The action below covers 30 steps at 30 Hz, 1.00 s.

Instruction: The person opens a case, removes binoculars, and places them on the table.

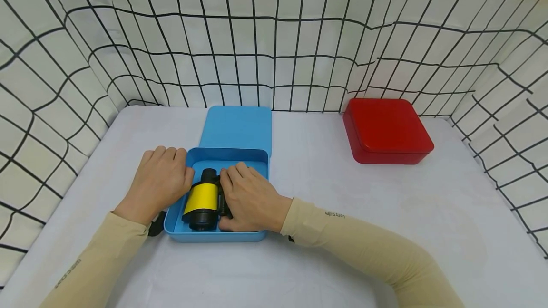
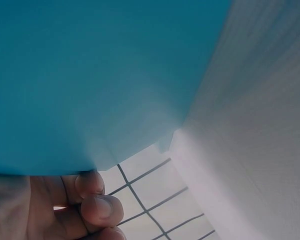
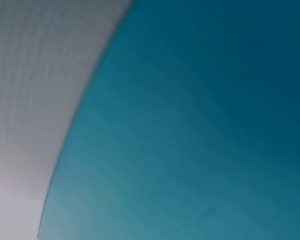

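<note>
In the head view a blue box (image 1: pixel 216 237) stands on the table with its hinged lid (image 1: pixel 237 127) laid back behind it. Black-and-yellow binoculars (image 1: pixel 203 198) lie inside the box. My right hand (image 1: pixel 248 198) reaches over the right wall and grips the right barrel, covering most of it. At the left wall my left hand (image 1: pixel 160 179) holds the rim, thumb on the inner side. The left wrist view shows its curled fingertips (image 2: pixel 101 209) by the blue wall (image 2: pixel 105 85). Only the box's outer wall (image 3: pixel 190 125) fills the right wrist view; that hand is out of it.
A closed red box (image 1: pixel 389 129) sits at the back right of the white-covered table (image 1: pixel 334 194). Black wire grid panels (image 1: pixel 278 56) with white behind them enclose the back and both sides. The blue lid's far edge lies close to the back grid.
</note>
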Each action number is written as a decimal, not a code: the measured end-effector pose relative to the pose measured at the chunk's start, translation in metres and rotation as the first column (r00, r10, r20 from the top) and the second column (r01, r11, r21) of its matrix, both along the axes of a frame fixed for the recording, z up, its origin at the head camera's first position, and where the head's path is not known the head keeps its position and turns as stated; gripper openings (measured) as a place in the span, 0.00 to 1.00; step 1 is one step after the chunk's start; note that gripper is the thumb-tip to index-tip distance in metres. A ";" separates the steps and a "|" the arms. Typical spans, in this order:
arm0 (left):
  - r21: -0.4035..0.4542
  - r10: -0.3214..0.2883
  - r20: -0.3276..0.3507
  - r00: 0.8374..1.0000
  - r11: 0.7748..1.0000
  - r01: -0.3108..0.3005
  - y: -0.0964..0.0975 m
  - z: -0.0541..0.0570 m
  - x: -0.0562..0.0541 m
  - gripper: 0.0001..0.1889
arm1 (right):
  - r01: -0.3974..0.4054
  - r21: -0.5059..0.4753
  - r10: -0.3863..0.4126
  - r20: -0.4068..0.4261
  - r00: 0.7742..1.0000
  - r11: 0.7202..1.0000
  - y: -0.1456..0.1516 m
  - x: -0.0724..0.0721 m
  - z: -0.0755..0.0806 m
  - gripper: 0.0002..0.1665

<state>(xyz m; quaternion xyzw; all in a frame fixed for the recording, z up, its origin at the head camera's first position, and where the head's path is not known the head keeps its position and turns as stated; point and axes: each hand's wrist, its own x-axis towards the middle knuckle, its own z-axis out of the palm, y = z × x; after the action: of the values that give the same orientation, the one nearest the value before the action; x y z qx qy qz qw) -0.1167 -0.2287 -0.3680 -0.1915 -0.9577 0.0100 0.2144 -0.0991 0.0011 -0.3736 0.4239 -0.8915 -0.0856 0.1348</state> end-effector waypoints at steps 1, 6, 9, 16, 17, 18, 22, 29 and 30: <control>-0.001 0.002 0.003 1.000 1.000 -0.002 0.000 0.000 0.000 0.12 | -0.001 -0.001 0.001 -0.001 1.000 1.000 0.000 0.000 0.000 0.57; 0.000 0.011 0.014 1.000 1.000 -0.011 0.001 0.002 0.001 0.11 | -0.003 -0.002 0.003 -0.007 1.000 1.000 0.000 0.000 0.000 0.56; 0.002 0.010 0.014 1.000 1.000 -0.010 0.001 0.002 0.001 0.11 | 0.003 0.005 -0.003 -0.016 1.000 1.000 0.000 0.001 0.001 0.57; -0.003 0.012 0.020 1.000 1.000 -0.012 0.001 0.002 0.001 0.11 | 0.018 0.021 -0.017 -0.033 0.999 1.000 0.000 0.001 0.001 0.57; -0.002 0.011 0.019 1.000 1.000 -0.011 0.001 0.002 0.001 0.11 | 0.019 0.023 -0.018 -0.035 0.999 1.000 0.000 0.001 0.001 0.57; -0.001 0.010 0.017 1.000 1.000 -0.010 0.001 0.002 0.001 0.11 | 0.020 0.025 -0.019 -0.036 0.999 0.999 0.000 0.002 0.001 0.57; 0.001 0.006 0.010 1.000 1.000 -0.006 0.001 0.002 0.001 0.11 | 0.021 0.031 -0.020 -0.038 0.999 0.999 0.000 0.002 0.002 0.58; 0.002 0.003 -0.001 1.000 1.000 -0.003 0.001 0.000 0.000 0.11 | 0.016 0.027 -0.015 -0.035 0.999 1.000 0.000 0.001 0.002 0.58; 0.002 -0.001 -0.007 1.000 1.000 0.001 0.001 0.000 0.000 0.11 | 0.016 0.027 -0.015 -0.033 0.999 1.000 0.000 0.001 0.002 0.58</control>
<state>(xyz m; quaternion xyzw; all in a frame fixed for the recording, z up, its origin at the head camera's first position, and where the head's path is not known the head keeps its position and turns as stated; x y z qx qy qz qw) -0.1165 -0.2276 -0.3680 -0.1919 -0.9568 0.0095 0.2181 -0.0979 0.0012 -0.3712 0.4174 -0.8912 -0.1058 0.1427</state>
